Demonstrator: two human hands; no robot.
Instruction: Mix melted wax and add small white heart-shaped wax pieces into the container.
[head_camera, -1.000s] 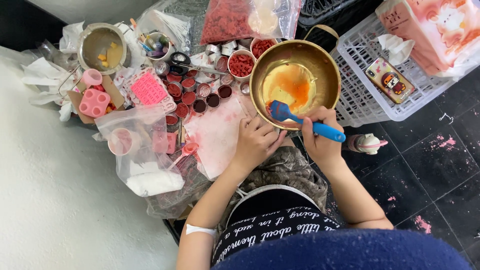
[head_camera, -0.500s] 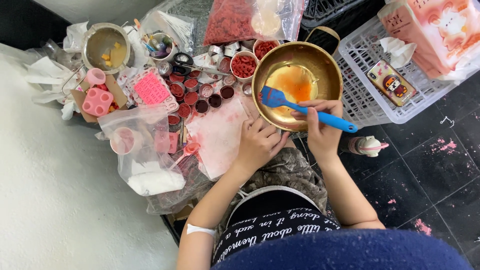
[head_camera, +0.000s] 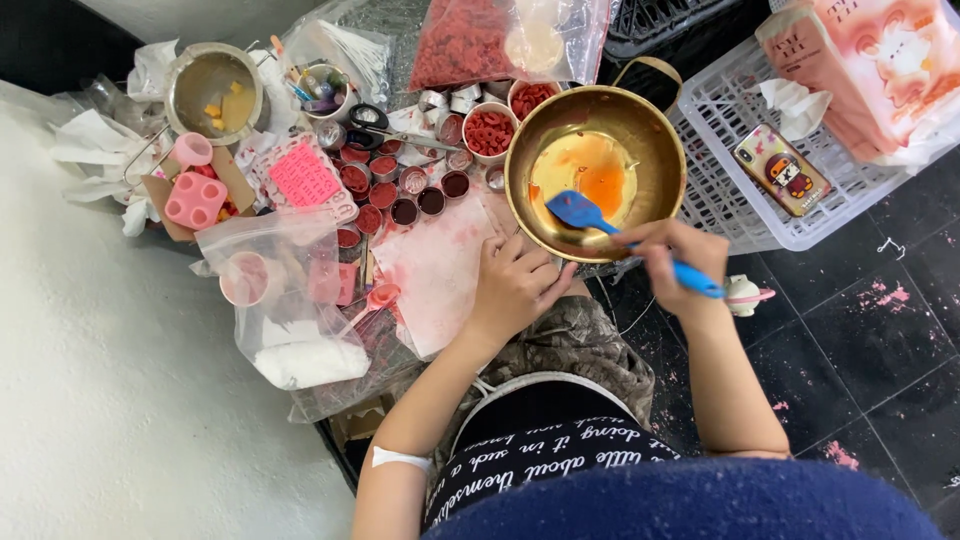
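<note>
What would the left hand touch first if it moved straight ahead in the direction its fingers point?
Most likely the near rim of the brass bowl. The left hand points up and slightly right, its fingertips almost at that rim. Whether they already touch it is unclear from above.

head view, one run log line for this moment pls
right hand: holds blue spatula | spatula: in gold bowl | left hand: at bowl rim

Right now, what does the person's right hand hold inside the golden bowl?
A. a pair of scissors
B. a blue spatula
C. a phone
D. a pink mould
B: the right hand grips the handle of a blue spatula, whose blade lies on the orange liquid in the golden bowl.
</note>
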